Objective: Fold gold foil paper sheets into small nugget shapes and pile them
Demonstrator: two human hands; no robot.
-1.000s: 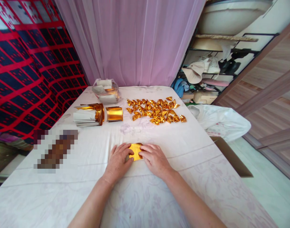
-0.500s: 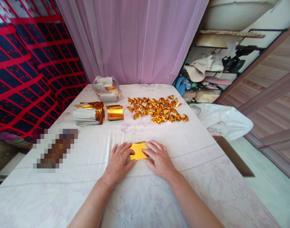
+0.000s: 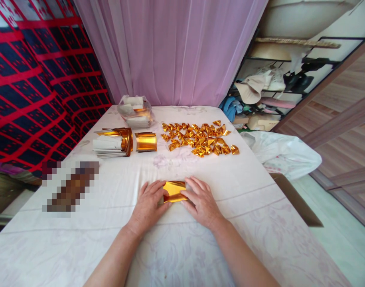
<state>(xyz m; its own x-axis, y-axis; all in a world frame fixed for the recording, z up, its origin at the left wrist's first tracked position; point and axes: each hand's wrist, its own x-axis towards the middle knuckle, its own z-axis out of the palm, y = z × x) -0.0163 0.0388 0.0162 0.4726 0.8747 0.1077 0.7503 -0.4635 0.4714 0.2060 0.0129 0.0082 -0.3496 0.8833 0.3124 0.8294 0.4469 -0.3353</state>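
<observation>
A piece of gold foil paper (image 3: 174, 191) lies on the table between my two hands, its shiny side up. My left hand (image 3: 150, 199) grips its left end, thumb near the front edge and fingers along the side. On the right end my right hand (image 3: 201, 198) holds it the same way, with fingertips pressing on the surface. Farther off, several folded gold foil pieces (image 3: 200, 138) are spread at the back right. A small stack of gold foil sheets (image 3: 146, 142) sits left of them, beside a larger fanned stack (image 3: 112, 142) with white backs.
A clear plastic bag (image 3: 136, 111) of more sheets stands at the back left. A blurred-out patch (image 3: 73, 186) covers something on the left. Off the right edge are a white plastic bag (image 3: 290, 153) and a cardboard box (image 3: 297, 199). A purple curtain (image 3: 173, 52) hangs behind the table (image 3: 176, 251).
The foil between my hands has changed shape slightly and now reflects more brightly, with a darker band toward its right end. Both hands stay nearly in place; the view has shifted a little.
</observation>
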